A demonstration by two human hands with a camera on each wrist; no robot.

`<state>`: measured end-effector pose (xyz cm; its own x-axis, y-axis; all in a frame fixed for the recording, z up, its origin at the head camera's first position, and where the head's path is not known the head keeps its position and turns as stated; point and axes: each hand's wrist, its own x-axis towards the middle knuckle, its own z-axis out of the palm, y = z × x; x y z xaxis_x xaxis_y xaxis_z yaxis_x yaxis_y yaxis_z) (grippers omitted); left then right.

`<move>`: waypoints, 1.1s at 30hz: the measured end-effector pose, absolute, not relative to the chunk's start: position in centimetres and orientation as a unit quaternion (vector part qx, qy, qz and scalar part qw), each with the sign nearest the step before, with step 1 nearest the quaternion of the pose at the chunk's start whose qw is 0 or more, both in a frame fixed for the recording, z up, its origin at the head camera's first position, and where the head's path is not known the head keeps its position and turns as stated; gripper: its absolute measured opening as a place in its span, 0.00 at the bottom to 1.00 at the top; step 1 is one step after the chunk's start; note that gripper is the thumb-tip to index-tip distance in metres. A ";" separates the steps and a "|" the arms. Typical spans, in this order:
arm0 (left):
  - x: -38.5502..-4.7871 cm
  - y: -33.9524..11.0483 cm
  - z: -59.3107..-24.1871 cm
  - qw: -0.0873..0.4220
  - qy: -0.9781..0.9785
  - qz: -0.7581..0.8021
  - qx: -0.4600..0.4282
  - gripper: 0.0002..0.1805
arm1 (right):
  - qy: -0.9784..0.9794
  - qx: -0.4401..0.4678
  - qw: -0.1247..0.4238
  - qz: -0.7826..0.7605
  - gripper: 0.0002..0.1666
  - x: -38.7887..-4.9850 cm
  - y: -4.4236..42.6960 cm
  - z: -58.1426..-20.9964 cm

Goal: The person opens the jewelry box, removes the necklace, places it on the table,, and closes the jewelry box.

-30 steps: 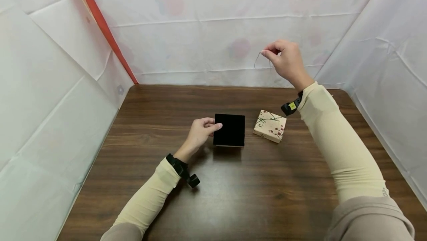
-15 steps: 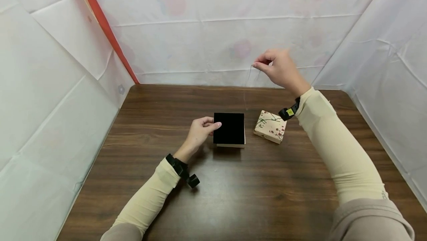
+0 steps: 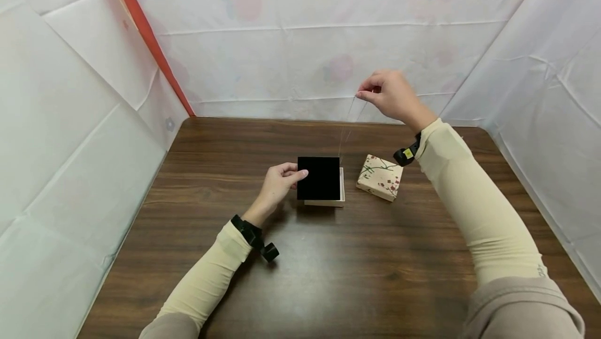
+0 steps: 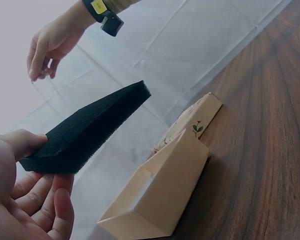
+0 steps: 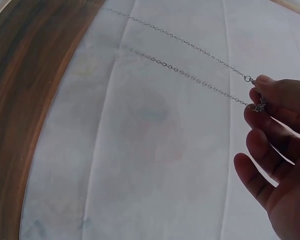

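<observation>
My left hand (image 3: pixel 277 186) pinches a black foam pad (image 3: pixel 318 178) by its left edge, thumb on top. The pad is held over an open cream box base (image 3: pixel 341 188), covering most of it; the left wrist view shows a gap between pad (image 4: pixel 90 127) and box (image 4: pixel 165 195). My right hand (image 3: pixel 392 96), raised at the back right, pinches a thin silver chain (image 3: pixel 348 114) between thumb and forefinger. Two strands hang from the fingers in the head view; in the right wrist view the chain (image 5: pixel 190 46) has small rings near the fingertips.
A cream box lid (image 3: pixel 380 177) with red flowers and green stems lies right of the box base on the brown wooden table (image 3: pixel 300 287). White patterned sheets (image 3: pixel 281 57) stand behind and at both sides, with a red strip (image 3: pixel 150 41) at the back left.
My right hand has moved left and lower with the chain, whose strands now hang near the pad's back right corner. The pad has shifted slightly left, uncovering the box's right edge.
</observation>
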<state>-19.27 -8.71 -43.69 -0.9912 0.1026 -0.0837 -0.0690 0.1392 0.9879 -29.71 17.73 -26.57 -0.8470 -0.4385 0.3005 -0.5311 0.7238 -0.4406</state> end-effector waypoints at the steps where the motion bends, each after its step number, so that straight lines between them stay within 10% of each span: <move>1: -19.3 -8.7 -43.7 0.065 0.751 0.656 0.011 0.15 | -0.924 0.263 0.088 0.263 0.11 -29.8 17.7 -26.6; 33: -19.0 -8.2 -43.7 0.088 0.741 0.666 0.000 0.16 | -0.953 0.194 0.050 0.227 0.16 -32.7 19.9 -27.7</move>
